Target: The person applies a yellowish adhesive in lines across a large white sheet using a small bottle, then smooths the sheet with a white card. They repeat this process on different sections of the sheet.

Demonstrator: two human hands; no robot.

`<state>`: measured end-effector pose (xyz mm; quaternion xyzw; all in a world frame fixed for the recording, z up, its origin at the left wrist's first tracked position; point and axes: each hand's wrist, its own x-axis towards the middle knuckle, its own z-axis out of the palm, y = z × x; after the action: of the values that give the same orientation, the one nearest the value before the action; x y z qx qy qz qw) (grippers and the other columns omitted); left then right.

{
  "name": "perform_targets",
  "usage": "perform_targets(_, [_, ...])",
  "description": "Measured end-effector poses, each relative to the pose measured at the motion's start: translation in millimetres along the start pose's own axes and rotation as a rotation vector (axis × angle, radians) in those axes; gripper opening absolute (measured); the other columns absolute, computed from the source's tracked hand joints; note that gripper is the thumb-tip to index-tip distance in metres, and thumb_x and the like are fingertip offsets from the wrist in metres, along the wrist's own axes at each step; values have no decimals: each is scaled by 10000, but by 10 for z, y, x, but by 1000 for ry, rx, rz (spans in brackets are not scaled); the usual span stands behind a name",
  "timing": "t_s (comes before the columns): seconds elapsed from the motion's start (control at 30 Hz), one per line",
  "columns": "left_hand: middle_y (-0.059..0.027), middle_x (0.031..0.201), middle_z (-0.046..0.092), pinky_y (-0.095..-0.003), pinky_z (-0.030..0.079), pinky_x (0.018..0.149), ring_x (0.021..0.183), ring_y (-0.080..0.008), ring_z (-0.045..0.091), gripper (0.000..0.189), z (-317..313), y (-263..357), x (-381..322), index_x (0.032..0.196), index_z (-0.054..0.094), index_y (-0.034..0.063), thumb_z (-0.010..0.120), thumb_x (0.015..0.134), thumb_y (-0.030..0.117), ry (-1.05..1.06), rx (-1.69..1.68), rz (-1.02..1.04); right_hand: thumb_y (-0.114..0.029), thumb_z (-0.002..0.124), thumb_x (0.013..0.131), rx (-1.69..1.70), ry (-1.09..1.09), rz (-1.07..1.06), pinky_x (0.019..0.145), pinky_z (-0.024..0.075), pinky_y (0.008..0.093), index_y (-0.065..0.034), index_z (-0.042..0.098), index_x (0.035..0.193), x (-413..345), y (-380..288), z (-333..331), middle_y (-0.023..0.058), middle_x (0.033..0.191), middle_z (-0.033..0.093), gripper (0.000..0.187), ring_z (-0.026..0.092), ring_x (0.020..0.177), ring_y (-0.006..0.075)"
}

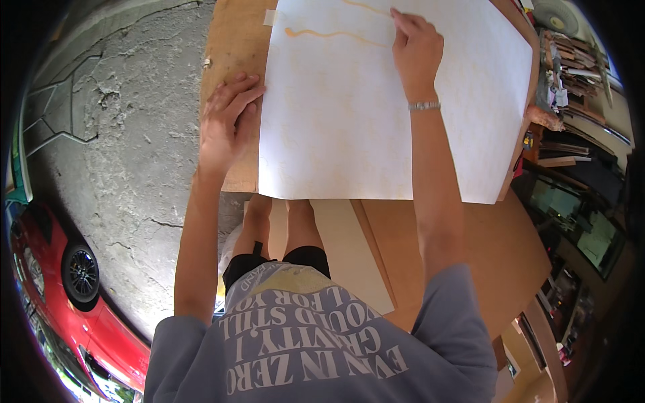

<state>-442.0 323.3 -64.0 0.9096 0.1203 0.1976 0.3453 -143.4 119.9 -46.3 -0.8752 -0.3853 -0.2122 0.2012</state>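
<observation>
A large white sheet (pixel 342 116) lies over a wooden board (pixel 242 174), with a piece of tape (pixel 270 17) at its upper left edge. Two yellow-orange wavy lines (pixel 327 34) run across the upper part of the sheet. My right hand (pixel 417 50) is over the sheet at the end of the upper line, its fingers drawn together; whether something thin is pinched in them cannot be told. My left hand (pixel 229 118) rests on the bare wood at the sheet's left edge, fingers loosely spread, holding nothing.
Cracked concrete floor (pixel 146 151) spreads to the left, with a metal frame (pixel 70 101) and a red car (pixel 80 327). Stacked wood pieces (pixel 579 70) and a fan (pixel 554 20) stand at the right. Brown panels (pixel 453 242) lie below the board.
</observation>
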Motion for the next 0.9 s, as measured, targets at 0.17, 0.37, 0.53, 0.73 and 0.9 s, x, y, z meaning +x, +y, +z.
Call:
perform_targets(0.17, [-55, 1329, 677, -520, 398, 1160, 1319, -297, 587, 290, -42, -50, -11, 1183, 751, 152, 692, 914, 60, -23, -40, 10, -7, 678, 852, -20, -22, -11, 829, 481, 404, -185, 799, 1048, -27, 2, -134, -15, 989, 743, 291, 654, 895, 229])
perform_targets(0.37, [-56, 1325, 680, -509, 406, 1155, 1312, -300, 591, 269, -2, -69, -47, 1143, 768, 163, 723, 898, 62, -23, -35, 33, 4, 618, 837, -19, -12, -108, 768, 493, 456, -78, 775, 946, 415, 225, 232, 110, 931, 715, 208, 656, 888, 337])
perform_targets(0.53, [-54, 1299, 698, -491, 417, 1143, 1301, -291, 600, 253, 7, -39, -41, 1114, 780, 157, 734, 886, 56, -9, -51, -7, 32, 672, 799, -119, -124, -62, 833, 475, 403, -183, 786, 1021, -113, -30, 21, -11, 974, 724, 329, 645, 914, 234])
perform_targets(0.73, [-80, 1293, 696, -445, 489, 1046, 1252, -318, 623, 269, 23, -54, -38, 1111, 779, 130, 736, 871, 18, 40, -31, 61, 95, 647, 717, -43, -238, 68, 933, 440, 403, -172, 743, 1116, -1258, -539, -642, -8, 1078, 698, 489, 617, 1003, 229])
perform_targets(0.9, [-58, 1302, 694, -488, 424, 1133, 1300, -289, 599, 286, 24, -95, -74, 1137, 776, 167, 745, 874, 60, 8, -72, 36, 127, 621, 734, -7, -320, 162, 941, 427, 414, -138, 726, 1170, -2132, -1000, -1143, -9, 1138, 688, 520, 614, 1064, 222])
